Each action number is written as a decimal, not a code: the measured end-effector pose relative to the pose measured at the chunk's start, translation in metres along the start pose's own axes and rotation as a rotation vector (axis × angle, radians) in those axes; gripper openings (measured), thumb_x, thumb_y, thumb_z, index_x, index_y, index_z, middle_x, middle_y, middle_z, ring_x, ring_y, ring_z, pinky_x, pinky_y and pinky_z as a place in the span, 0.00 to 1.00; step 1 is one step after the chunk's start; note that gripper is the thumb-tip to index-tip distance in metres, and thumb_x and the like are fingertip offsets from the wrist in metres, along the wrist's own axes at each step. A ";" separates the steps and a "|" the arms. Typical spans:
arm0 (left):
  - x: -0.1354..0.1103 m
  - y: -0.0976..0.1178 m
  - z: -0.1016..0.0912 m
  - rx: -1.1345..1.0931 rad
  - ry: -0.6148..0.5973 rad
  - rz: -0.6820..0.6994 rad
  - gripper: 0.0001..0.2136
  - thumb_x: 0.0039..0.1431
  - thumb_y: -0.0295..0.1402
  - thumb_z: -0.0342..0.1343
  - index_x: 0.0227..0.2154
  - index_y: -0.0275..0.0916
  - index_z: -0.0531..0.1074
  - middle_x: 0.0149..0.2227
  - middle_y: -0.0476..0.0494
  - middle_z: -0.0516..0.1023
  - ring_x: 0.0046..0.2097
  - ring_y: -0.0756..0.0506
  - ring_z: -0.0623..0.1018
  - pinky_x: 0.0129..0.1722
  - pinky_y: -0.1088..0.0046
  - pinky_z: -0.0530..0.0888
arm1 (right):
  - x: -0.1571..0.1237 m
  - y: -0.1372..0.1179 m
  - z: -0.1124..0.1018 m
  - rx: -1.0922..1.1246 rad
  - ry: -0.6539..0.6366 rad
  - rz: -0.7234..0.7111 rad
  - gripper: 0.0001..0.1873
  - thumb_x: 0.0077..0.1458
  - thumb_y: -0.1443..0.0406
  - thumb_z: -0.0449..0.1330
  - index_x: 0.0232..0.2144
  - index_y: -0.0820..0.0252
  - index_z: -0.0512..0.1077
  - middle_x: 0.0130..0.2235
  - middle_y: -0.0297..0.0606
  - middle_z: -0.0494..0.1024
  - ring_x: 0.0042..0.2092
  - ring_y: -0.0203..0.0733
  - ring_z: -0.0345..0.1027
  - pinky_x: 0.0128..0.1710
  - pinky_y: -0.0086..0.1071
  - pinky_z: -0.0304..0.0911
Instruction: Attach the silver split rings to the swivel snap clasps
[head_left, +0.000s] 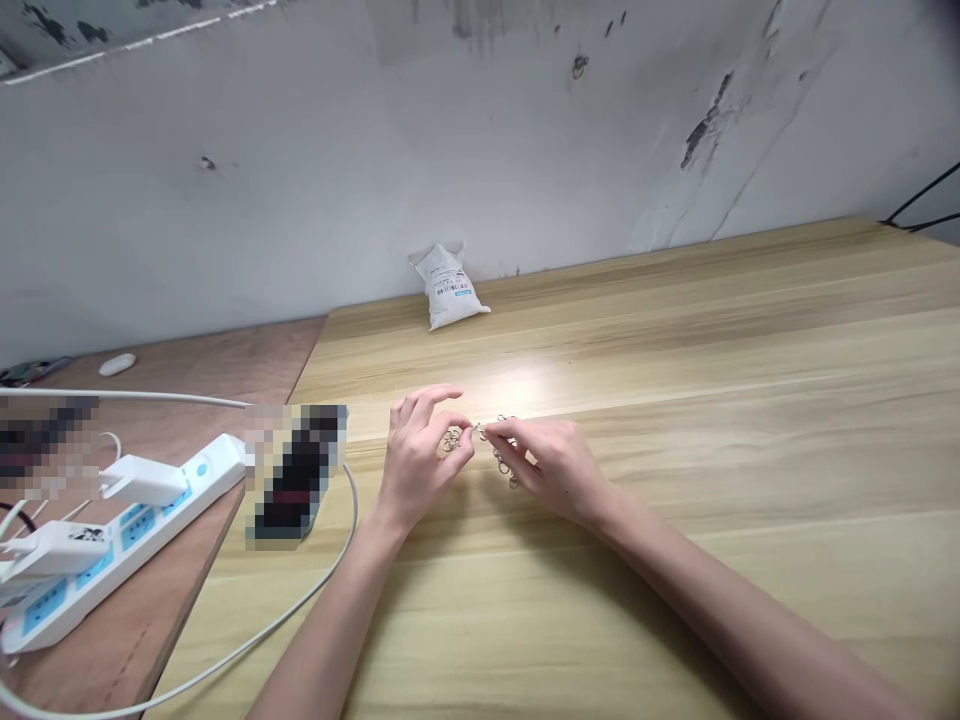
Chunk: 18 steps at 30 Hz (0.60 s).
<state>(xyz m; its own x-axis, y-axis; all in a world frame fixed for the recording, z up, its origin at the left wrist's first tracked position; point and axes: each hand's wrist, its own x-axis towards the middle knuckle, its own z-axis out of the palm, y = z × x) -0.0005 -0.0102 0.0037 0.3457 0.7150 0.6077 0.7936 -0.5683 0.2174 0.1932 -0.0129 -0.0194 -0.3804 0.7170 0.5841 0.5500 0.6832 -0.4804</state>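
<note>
Over the wooden table, my left hand (420,450) has its thumb and index finger pinched on a small shiny metal ring (478,429). My right hand (553,455) meets it from the other side, its thumb and fingertips closed on the same small piece. Just behind the left fingertips lies a cluster of metal rings (451,438). More metal rings (503,466) show beside and partly under my right fingers. Whether the rings are linked together is too small to tell.
A white printed packet (451,288) rests near the wall. At left, a blurred phone (296,475) lies by a looping white cable (330,570). A white power strip (135,535) with chargers plugged in sits on the reddish board (180,590). Behind is a stained wall (300,180).
</note>
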 end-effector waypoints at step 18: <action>0.000 0.002 -0.002 -0.058 0.012 0.003 0.02 0.61 0.27 0.55 0.33 0.40 0.71 0.49 0.41 0.75 0.52 0.41 0.72 0.50 0.61 0.65 | 0.002 0.004 -0.007 0.219 -0.017 0.137 0.06 0.61 0.66 0.56 0.36 0.59 0.73 0.30 0.34 0.79 0.24 0.32 0.68 0.27 0.26 0.58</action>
<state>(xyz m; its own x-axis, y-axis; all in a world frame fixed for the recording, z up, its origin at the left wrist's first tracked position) 0.0000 -0.0116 0.0058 0.3413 0.7085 0.6176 0.7622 -0.5932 0.2593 0.1995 -0.0095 -0.0158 -0.3267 0.8060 0.4936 0.4235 0.5918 -0.6859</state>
